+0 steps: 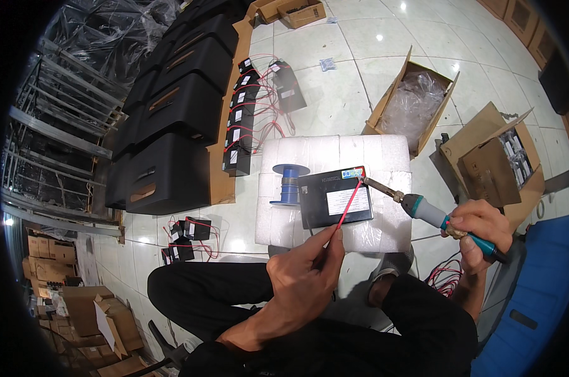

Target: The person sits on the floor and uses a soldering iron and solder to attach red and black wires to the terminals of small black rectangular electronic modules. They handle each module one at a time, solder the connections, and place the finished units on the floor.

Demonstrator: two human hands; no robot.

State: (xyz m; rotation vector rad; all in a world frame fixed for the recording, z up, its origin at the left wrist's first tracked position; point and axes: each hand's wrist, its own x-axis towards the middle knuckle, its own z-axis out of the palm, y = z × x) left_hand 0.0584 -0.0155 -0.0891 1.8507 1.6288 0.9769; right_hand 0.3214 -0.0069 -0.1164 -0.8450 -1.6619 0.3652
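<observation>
White foam makes the worktop: from where I stand, a pale block (272,229) sits in front of a person in black trousers. On the middle of the block lies a black battery (317,204) with a white label. The left hand (306,267), over the block's near edge, pinches a red wire (349,207) between thumb and fingers; the wire runs up to the battery's far right corner. The right hand (482,232), out to the block's right, is wrapped around the handle of a soldering iron (430,210), its tip at that same corner. I cannot tell whether tip and wire touch. A blue spool (290,185) stands on the block's left part, just beside the battery. Beyond the block's far left corner runs a row of wired batteries (241,119); beyond its far right, an open carton holds clear plastic (416,103).
</observation>
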